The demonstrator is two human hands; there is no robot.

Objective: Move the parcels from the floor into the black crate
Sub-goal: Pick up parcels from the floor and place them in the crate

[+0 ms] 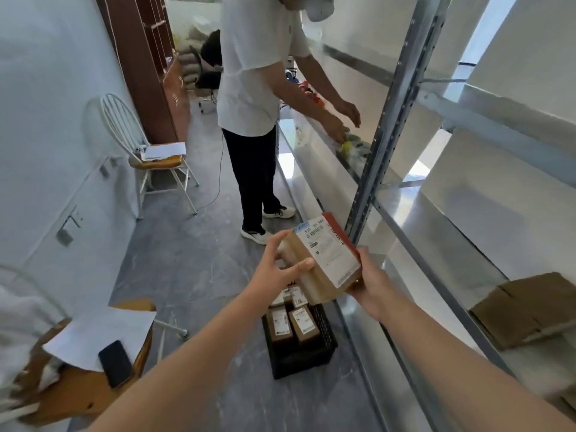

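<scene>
body: 2 bare forearms | left hand [276, 267], right hand [370, 285] bare | nails apparently short

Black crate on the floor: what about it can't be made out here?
Head view:
- Far end of the black plastic crate: hidden behind the held brown cardboard parcel.
- Labels on the small brown boxes inside: too small to read.
- Box count: partly covered.

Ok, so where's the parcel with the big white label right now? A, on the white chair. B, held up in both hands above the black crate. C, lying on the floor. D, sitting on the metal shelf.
B: the left hand and right hand both grip the parcel in the air, with the black crate on the floor below it.
</scene>
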